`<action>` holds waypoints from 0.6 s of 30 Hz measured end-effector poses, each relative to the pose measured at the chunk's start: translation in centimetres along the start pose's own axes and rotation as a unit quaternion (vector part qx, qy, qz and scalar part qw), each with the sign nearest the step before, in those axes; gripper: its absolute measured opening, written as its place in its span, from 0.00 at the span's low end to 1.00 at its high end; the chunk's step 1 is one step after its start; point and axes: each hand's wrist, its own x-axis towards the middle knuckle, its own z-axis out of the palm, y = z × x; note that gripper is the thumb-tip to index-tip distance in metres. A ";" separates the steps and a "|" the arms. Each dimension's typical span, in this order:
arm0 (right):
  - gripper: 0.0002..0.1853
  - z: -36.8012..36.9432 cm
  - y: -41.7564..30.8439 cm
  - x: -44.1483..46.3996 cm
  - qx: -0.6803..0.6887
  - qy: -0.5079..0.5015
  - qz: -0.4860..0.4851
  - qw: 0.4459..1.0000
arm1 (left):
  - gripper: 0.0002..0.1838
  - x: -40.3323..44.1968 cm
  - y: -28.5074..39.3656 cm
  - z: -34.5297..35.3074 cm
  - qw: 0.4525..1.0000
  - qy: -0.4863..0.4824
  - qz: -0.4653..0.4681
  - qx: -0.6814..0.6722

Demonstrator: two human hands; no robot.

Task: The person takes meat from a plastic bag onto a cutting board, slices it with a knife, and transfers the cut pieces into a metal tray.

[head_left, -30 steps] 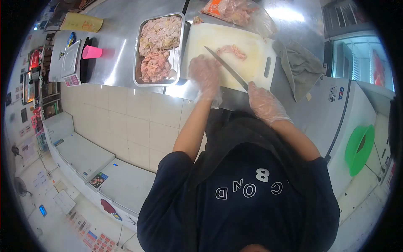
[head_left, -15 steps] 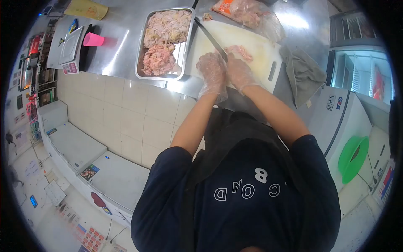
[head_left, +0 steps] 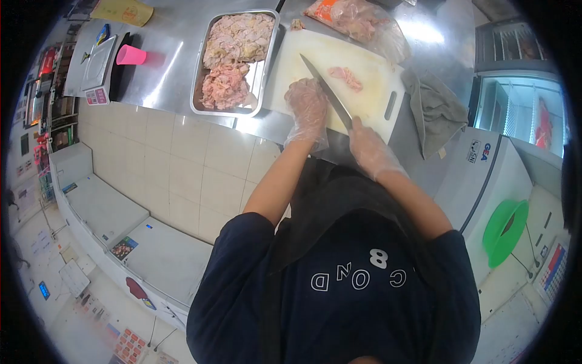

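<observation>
My right hand (head_left: 371, 148), in a clear plastic glove, is closed round the handle of a long knife (head_left: 327, 91). The blade slants up and left over the white cutting board (head_left: 370, 67), its tip pointing away from me. Just left of the blade, my gloved left hand (head_left: 307, 104) rests on the board with its fingers curled in; whatever lies under them is hidden. Strips of raw meat (head_left: 345, 78) lie on the board to the right of the blade. Beside the board on the left stands a metal tray (head_left: 259, 73) holding two heaps of cut raw meat (head_left: 225, 86).
A plastic bag of raw meat (head_left: 357, 21) lies behind the board. A grey cloth (head_left: 431, 112) sits at its right. Further left are a pink cup (head_left: 131, 55), a scale (head_left: 100, 67) and a yellow packet (head_left: 123, 11). A white freezer (head_left: 485, 170) stands at the right.
My right hand has drawn the knife back toward me and to the right, away from my left hand. My left hand stays in nearly the same spot, fingers still curled.
</observation>
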 end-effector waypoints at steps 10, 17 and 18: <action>0.16 0.9 -3.8 9.8 0.069 0.109 -0.098 0.987 | 0.06 -0.2 -1.4 -1.1 0.996 -0.046 0.056 0.050; 0.18 -1.0 2.0 4.3 0.045 0.080 -0.089 0.992 | 0.08 -0.7 -1.4 -2.3 0.999 -0.023 0.023 -0.014; 0.17 -2.2 2.0 3.0 0.051 0.070 -0.048 0.995 | 0.08 -1.1 -1.4 -2.6 0.999 -0.030 0.021 -0.014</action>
